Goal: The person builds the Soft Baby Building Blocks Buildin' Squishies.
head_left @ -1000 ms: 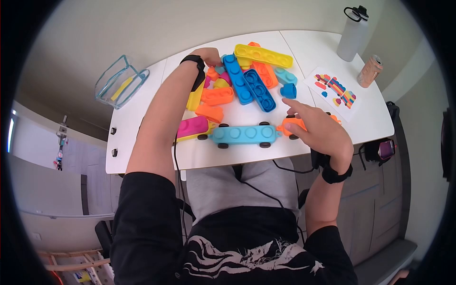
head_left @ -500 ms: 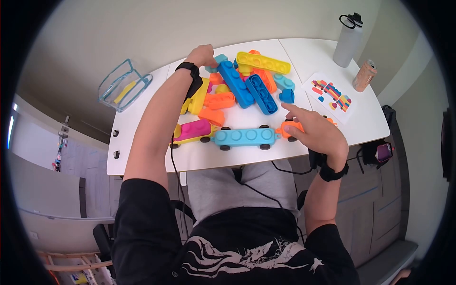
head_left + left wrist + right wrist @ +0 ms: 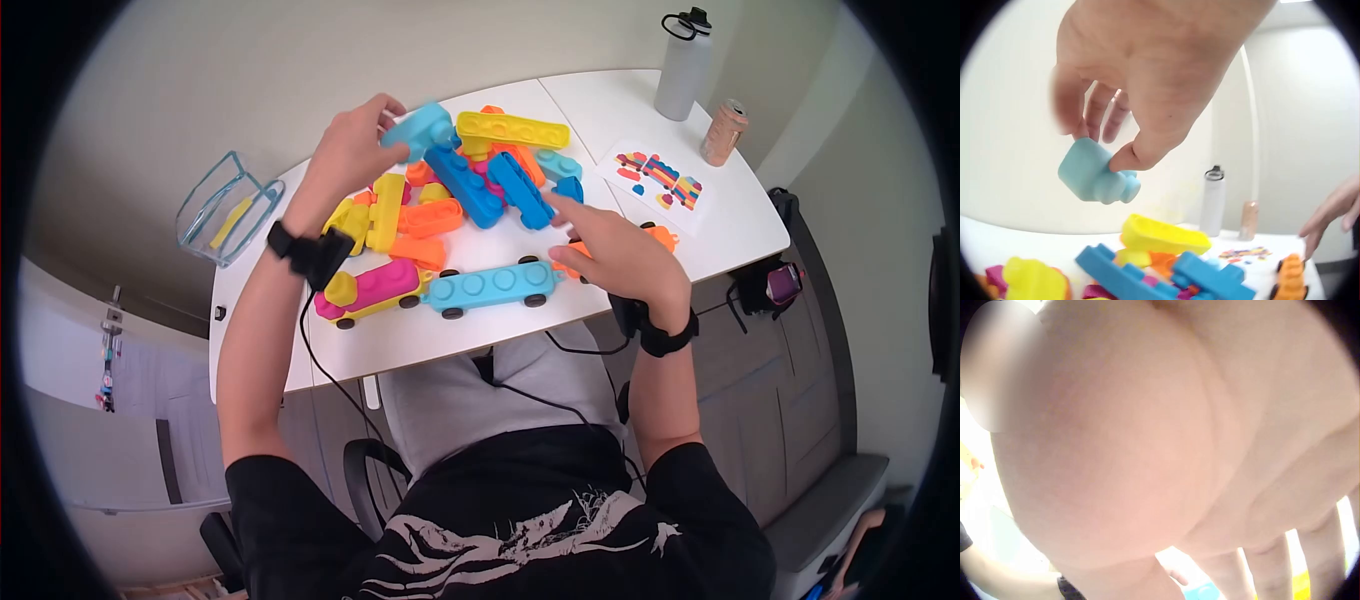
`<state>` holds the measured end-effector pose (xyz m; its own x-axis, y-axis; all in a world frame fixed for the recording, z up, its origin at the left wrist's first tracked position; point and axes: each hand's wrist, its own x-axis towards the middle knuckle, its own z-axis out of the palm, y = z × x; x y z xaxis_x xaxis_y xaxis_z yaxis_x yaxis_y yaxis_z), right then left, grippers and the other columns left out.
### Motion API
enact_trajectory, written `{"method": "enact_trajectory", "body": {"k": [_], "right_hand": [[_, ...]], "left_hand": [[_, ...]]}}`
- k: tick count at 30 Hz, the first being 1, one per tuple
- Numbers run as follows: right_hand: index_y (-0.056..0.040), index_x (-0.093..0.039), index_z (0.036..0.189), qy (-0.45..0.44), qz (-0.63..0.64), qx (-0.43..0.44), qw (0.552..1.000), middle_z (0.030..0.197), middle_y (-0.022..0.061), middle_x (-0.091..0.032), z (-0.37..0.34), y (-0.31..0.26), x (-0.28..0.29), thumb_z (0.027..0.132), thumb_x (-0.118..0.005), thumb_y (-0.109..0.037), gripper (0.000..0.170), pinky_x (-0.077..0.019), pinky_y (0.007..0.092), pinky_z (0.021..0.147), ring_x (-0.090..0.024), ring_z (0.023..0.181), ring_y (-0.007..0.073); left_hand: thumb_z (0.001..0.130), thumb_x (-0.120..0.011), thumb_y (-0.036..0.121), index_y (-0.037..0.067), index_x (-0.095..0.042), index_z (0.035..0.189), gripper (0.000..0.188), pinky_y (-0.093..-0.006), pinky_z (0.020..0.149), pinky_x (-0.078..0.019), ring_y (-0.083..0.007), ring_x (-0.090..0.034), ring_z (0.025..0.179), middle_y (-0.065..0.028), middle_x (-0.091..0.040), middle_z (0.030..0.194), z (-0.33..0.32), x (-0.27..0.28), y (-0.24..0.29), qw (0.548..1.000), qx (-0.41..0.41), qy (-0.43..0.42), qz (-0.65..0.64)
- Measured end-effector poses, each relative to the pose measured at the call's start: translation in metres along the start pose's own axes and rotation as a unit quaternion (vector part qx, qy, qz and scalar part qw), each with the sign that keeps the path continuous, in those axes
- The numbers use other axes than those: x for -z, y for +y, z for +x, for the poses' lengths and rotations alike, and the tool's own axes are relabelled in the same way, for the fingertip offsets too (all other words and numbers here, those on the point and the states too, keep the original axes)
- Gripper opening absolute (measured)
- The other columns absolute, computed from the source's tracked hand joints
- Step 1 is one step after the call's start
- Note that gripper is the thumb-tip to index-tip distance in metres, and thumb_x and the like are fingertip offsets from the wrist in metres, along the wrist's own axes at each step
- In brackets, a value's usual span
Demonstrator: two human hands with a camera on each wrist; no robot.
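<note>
Left hand (image 3: 345,150) pinches a light-blue studded plastic block (image 3: 424,127), likely held high to clear the multicoloured plastic heap (image 3: 465,190); right hand (image 3: 625,250), loosely spread, is near an orange wheeled plastic car (image 3: 653,240).

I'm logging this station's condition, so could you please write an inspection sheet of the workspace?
Surface: white table, loose blocks piled on it.
Job's things: light-blue block, raised; magenta-and-yellow car, light-blue car and orange car in a row.
Clutter: bottle, can and printed sheet at right; clear case at left.
Hands: left hand pinches the light-blue block; right hand is over the orange car, contact unclear.
Cables: black cable hanging at left; second cable at right.
Surroundings: pale wall behind, floor below.
</note>
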<state>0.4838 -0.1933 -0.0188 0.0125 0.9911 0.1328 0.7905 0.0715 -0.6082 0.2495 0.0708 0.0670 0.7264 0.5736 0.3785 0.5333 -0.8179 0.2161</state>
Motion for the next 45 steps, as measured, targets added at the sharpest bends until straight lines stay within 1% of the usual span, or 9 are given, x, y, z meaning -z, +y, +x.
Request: {"method": "enact_trajectory", "body": {"k": [6,9,18,23,25,28,33,38,45], "right_hand": [[-0.0095,-0.047,0.159,0.086,0.205,0.021,0.975,0.136,0.0198,-0.069,0.014,-0.037,-0.01,0.094,-0.08,-0.019,0.074,-0.0626,0.0425,0.094,-0.073,0.114,0.0333],[-0.0122,-0.052,0.157,-0.015,0.287,0.078,0.955,0.138,0.0158,-0.068,0.019,-0.053,-0.014,0.092,-0.083,-0.016,0.072,-0.0649,0.0392,0.09,-0.073,0.108,0.0268],[-0.0071,-0.063,0.141,-0.005,0.247,0.117,0.962,0.133,0.0122,-0.07,0.025,-0.066,-0.043,0.092,-0.083,-0.019,0.054,-0.0637,0.04,0.094,-0.073,0.106,0.0287],[-0.0058,-0.062,0.134,-0.009,0.267,0.077,0.961,0.132,0.0131,-0.069,0.03,-0.067,-0.049,0.093,-0.083,-0.02,0.049,-0.0632,0.0396,0.091,-0.074,0.107,0.0273],[-0.0063,-0.06,0.133,-0.017,0.279,0.06,0.958,0.131,0.0134,-0.069,0.032,-0.068,-0.052,0.093,-0.084,-0.02,0.049,-0.0628,0.0391,0.09,-0.074,0.107,0.0268],[-0.0018,-0.058,0.132,-0.027,0.311,0.054,0.949,0.125,0.0159,-0.073,0.032,-0.071,-0.059,0.094,-0.083,-0.028,0.052,-0.0633,0.0383,0.088,-0.076,0.104,0.0287],[-0.0023,-0.056,0.139,0.026,0.165,0.115,0.979,0.137,0.0207,-0.069,0.027,-0.066,-0.057,0.099,-0.075,-0.039,0.057,-0.0565,0.0449,0.1,-0.07,0.121,0.0394],[-0.0042,-0.057,0.147,0.017,0.056,0.123,0.991,0.139,0.0182,-0.067,0.023,-0.039,-0.046,0.098,-0.077,-0.036,0.062,-0.0562,0.0428,0.099,-0.069,0.12,0.0342],[-0.0043,-0.058,0.145,-0.007,0.037,0.103,0.994,0.133,0.0191,-0.07,0.02,-0.029,-0.036,0.098,-0.077,-0.035,0.059,-0.0575,0.0429,0.098,-0.072,0.114,0.034]], "left_hand": [[0.081,-0.08,0.009,0.005,-0.073,0.117,0.037,-0.0314,0.093,-0.0586,-0.013,-0.069,0.104,-0.0015,-0.072,0.104,-0.058,0.039,0.031,0.898,0.048,-0.306,-0.312],[0.084,-0.074,-0.002,0.003,-0.069,0.118,0.035,-0.0299,0.095,-0.0582,-0.0128,-0.067,0.11,-0.0016,-0.069,0.113,-0.079,0.038,0.037,0.877,0.08,-0.325,-0.343],[0.086,-0.07,-0.004,0.004,-0.068,0.122,0.037,-0.0296,0.098,-0.0564,-0.0107,-0.065,0.113,-0.0017,-0.068,0.119,-0.107,0.039,0.024,0.862,0.128,-0.317,-0.374],[0.088,-0.082,0.007,0.005,-0.068,0.124,0.038,-0.0307,0.094,-0.0545,-0.0155,-0.067,0.114,-0.0019,-0.071,0.12,-0.121,0.042,0.036,0.911,0.096,-0.224,-0.333],[0.082,-0.09,0.013,0.008,-0.068,0.126,0.05,-0.0344,0.093,-0.0558,-0.0231,-0.069,0.113,-0.0044,-0.072,0.12,-0.129,0.042,0.043,0.943,-0.063,-0.199,-0.259],[0.076,-0.092,0.011,0.009,-0.067,0.128,0.057,-0.0385,0.094,-0.0566,-0.0292,-0.069,0.114,-0.0079,-0.072,0.125,-0.144,0.032,0.054,0.976,-0.087,-0.17,-0.103],[0.079,-0.089,0.012,0.005,-0.068,0.122,0.049,-0.041,0.094,-0.0571,-0.0337,-0.072,0.105,-0.0135,-0.075,0.119,-0.148,0.029,0.027,0.984,-0.035,-0.157,-0.08],[0.081,-0.088,0.014,0.003,-0.069,0.126,0.05,-0.0403,0.095,-0.0572,-0.0333,-0.073,0.106,-0.0154,-0.076,0.115,-0.144,0.023,-0.022,0.978,0.083,-0.19,-0.007],[0.082,-0.087,0.014,0.002,-0.069,0.126,0.05,-0.0408,0.095,-0.0565,-0.0329,-0.073,0.105,-0.0165,-0.077,0.116,-0.147,0.014,-0.035,0.975,0.083,-0.203,-0.017]]}}
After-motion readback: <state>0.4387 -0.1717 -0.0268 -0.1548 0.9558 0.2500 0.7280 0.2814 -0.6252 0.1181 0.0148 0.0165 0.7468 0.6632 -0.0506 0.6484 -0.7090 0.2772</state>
